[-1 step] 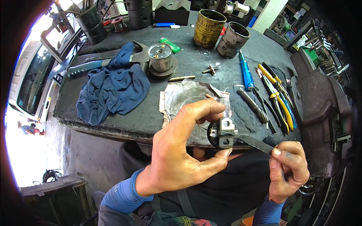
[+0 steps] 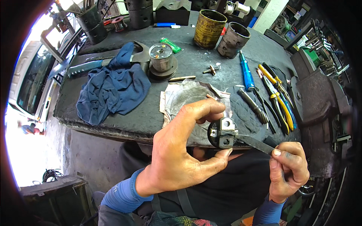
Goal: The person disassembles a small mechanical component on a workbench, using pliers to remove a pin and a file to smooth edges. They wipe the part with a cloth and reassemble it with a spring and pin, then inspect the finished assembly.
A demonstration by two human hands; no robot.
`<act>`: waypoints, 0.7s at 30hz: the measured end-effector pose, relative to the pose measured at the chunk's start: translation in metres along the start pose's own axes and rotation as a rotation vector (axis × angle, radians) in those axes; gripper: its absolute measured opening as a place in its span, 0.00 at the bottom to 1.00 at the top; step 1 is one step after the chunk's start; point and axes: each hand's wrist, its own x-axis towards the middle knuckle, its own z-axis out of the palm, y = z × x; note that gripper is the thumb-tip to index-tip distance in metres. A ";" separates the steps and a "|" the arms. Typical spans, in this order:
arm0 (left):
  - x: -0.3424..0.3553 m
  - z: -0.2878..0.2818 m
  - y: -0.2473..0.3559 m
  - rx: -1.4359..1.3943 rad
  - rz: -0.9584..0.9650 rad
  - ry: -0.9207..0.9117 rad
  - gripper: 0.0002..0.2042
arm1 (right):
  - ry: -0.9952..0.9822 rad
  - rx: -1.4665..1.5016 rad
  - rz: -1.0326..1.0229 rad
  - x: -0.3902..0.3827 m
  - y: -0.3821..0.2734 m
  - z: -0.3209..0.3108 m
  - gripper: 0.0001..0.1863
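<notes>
Left hand: thumb and forefinger close around a small round black part with pale metal brackets on its face, gripping it by the rim so that the face stays exposed and turned up toward the eye. The part sits at the fingertips, just above the near edge of the bench, over the person's lap.

Right hand: fingers curl shut around the near end of a thin flat dark strip, probably a file or blade. The strip's far end touches the part's lower bracket, so the pinch appears to steady the part against the tool's push.

Just beyond the fingers of the left hand lies a crumpled grey sheet, spread under the working spot, likely to catch filings or small pieces.

Farther out, beyond the right hand's fingers, hand tools lie side by side within reach: a blue-handled screwdriver, a dark round-shafted tool and yellow-handled pliers. A dark vise stands to the right of them.

Beyond the left hand's fingers, a blue rag is bunched on the bench, partly covering a hatchet-like tool. A spool of wire stands beside it. Two cylindrical cans, one yellow and one grey, stand at the far edge.
</notes>
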 end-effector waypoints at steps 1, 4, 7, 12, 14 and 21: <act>0.000 0.001 0.000 -0.004 0.000 0.006 0.38 | 0.025 0.006 0.016 -0.001 0.001 0.000 0.15; 0.000 -0.001 0.000 -0.004 -0.014 0.004 0.38 | 0.108 0.034 0.059 -0.006 0.005 0.003 0.15; 0.000 -0.002 -0.002 0.018 0.012 -0.002 0.37 | 0.098 0.050 0.062 -0.004 0.003 0.007 0.14; 0.000 -0.001 -0.003 0.055 0.052 0.027 0.36 | 0.095 0.083 0.082 -0.005 0.004 0.005 0.12; 0.000 -0.001 -0.004 0.093 0.067 0.030 0.35 | 0.161 0.183 0.137 -0.008 0.008 0.005 0.10; -0.015 -0.007 -0.010 0.280 0.066 0.074 0.31 | 0.257 0.490 0.355 -0.020 0.003 0.018 0.09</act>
